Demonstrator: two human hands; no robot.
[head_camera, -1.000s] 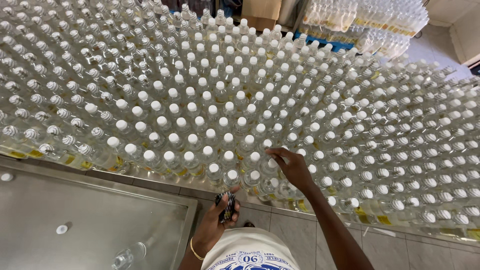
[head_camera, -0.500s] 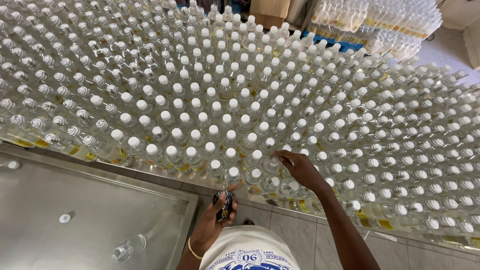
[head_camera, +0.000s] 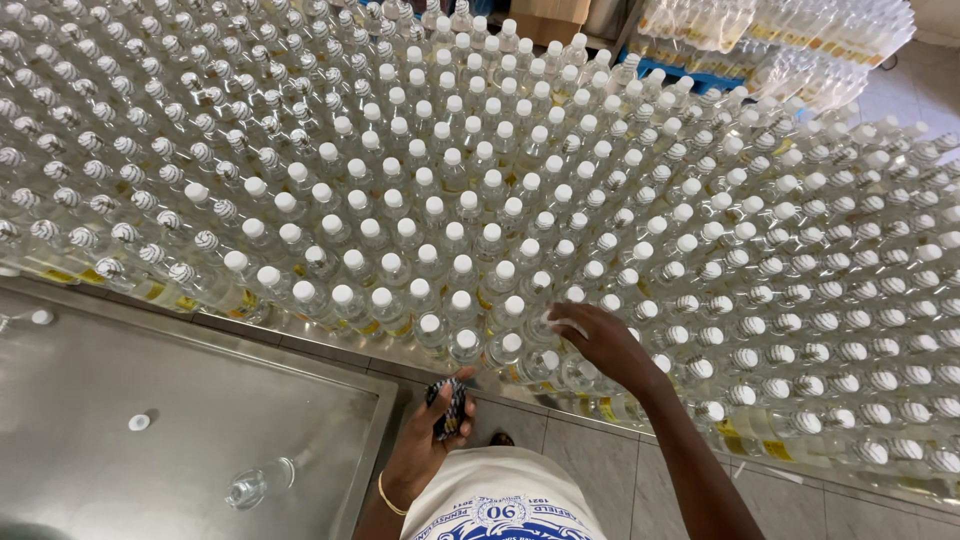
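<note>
Right hand (head_camera: 600, 345) rests spread on capped clear bottles (head_camera: 520, 355); left hand (head_camera: 432, 440) pinches a small dark object (head_camera: 448, 408).

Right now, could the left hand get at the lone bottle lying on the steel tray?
Probably yes: the left hand hovers beside the steel tray, nothing between it and the lying bottle. But it already grips a small dark object.

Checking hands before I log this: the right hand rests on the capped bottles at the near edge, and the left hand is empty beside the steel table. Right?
Not quite. The head view shows the left hand holding a small dark bundle, not empty. The right hand does rest on the capped bottles at the near edge, beside the steel table.
</note>
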